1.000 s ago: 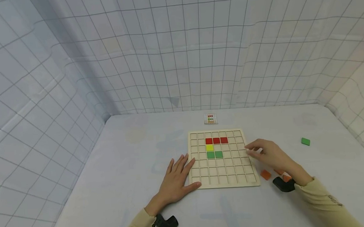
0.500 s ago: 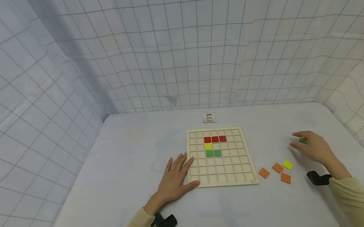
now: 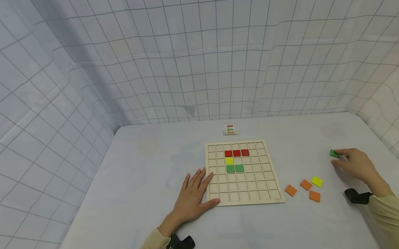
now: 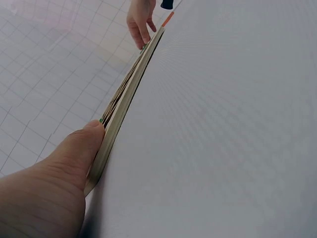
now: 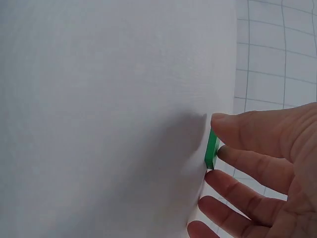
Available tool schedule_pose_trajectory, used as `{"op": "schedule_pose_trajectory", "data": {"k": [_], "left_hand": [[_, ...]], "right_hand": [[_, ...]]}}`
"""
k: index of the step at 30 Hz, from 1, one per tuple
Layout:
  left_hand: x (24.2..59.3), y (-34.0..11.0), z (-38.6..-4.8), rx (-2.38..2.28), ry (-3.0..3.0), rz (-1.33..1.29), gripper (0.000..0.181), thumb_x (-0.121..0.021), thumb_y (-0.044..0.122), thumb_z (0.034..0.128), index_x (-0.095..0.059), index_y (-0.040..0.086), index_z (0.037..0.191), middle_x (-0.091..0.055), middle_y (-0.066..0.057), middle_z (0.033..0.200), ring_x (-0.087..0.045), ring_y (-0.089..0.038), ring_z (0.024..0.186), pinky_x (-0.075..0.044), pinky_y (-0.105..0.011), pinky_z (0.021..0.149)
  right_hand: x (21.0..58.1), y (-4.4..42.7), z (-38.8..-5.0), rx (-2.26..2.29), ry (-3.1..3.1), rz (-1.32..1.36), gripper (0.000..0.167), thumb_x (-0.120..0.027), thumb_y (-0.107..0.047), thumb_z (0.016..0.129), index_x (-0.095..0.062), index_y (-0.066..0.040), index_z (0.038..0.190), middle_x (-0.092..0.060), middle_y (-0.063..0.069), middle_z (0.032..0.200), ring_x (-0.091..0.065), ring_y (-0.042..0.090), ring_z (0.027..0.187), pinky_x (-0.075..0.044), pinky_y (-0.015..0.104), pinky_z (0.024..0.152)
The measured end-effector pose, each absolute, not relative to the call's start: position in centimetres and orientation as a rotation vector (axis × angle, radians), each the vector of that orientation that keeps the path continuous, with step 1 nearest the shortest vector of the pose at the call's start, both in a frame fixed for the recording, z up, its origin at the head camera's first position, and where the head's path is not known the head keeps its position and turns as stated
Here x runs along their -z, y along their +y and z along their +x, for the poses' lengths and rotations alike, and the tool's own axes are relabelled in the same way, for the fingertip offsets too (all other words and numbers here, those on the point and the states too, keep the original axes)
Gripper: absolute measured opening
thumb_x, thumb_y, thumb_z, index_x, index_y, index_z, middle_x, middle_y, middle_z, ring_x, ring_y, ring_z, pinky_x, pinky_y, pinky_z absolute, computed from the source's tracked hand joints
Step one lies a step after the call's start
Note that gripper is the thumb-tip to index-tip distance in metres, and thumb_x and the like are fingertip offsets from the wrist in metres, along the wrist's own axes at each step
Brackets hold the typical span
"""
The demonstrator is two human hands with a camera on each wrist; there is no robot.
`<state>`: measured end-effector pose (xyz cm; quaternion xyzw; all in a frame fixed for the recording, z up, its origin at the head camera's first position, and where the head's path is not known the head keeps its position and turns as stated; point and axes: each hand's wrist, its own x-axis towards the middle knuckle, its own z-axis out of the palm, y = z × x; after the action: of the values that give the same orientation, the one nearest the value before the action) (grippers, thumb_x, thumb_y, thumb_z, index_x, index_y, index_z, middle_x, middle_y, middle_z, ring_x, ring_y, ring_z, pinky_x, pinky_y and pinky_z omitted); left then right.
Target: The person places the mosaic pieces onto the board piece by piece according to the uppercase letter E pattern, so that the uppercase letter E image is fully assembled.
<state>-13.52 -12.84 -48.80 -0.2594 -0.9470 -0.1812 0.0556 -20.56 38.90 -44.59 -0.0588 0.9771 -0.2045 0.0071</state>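
Observation:
My left hand [image 3: 190, 203] lies spread along the left edge of a cream gridded board [image 3: 261, 176], thumb over its front left corner. On the board sit several inset tiles: red tiles [image 3: 237, 153] in a row, a yellow tile [image 3: 229, 160] below, then two green ones [image 3: 235, 168]. Far to the right, my right hand [image 3: 356, 164] reaches a loose green tile [image 3: 334, 153]. Its index fingertip touches that tile, while the thumb appears apart from it in the head view. In the right wrist view, the thumb [image 5: 257, 131] partly covers the green tile [image 5: 211, 148].
Three orange tiles [image 3: 315, 196] and a loose yellow tile [image 3: 317, 181] lie between the board and my right hand. Behind the board is a small card [image 3: 230, 129] printed with a coloured grid pattern. Grid-lined sheets [image 3: 195, 63] surround the white table [image 3: 147, 173].
My right hand has moved from the board's right edge out to the loose green tile, uncovering the orange and yellow tiles. My left hand has stayed put.

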Motion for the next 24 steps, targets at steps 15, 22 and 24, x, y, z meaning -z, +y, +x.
{"op": "schedule_pose_trajectory", "data": {"k": [15,22,24], "left_hand": [[49.2,-12.9,-13.6,0.571,-2.847,-0.794,0.08,-0.048,0.062,0.0899,-0.029,0.014,0.151,-0.023,-0.013,0.154,-0.014,-0.027,0.142,-0.006,-0.052,0.111],[49.1,-12.9,-13.6,0.555,-2.856,-0.795,0.079,-0.049,0.061,0.0901,-0.03,0.013,0.151,-0.023,-0.013,0.154,-0.013,-0.026,0.142,-0.005,-0.052,0.111],[49.0,-12.9,-13.6,0.555,-2.863,-0.794,0.079,-0.049,0.061,0.0901,-0.029,0.014,0.151,-0.022,-0.012,0.154,-0.012,-0.026,0.142,-0.004,-0.051,0.111]], "right_hand": [[44.0,38.1,-21.0,0.611,3.048,-0.11,0.053,-0.06,-0.026,0.092,-0.048,0.017,0.122,-0.059,0.031,0.105,-0.058,0.041,0.085,-0.045,0.035,0.056],[43.9,37.0,-20.8,0.63,3.04,-0.094,0.043,-0.065,-0.022,0.089,-0.059,0.013,0.112,-0.061,0.027,0.099,-0.057,0.036,0.08,-0.042,0.033,0.056],[43.9,36.6,-20.6,0.646,3.033,-0.087,0.041,-0.066,-0.022,0.088,-0.06,0.012,0.11,-0.062,0.025,0.097,-0.057,0.037,0.082,-0.043,0.034,0.056]]}}
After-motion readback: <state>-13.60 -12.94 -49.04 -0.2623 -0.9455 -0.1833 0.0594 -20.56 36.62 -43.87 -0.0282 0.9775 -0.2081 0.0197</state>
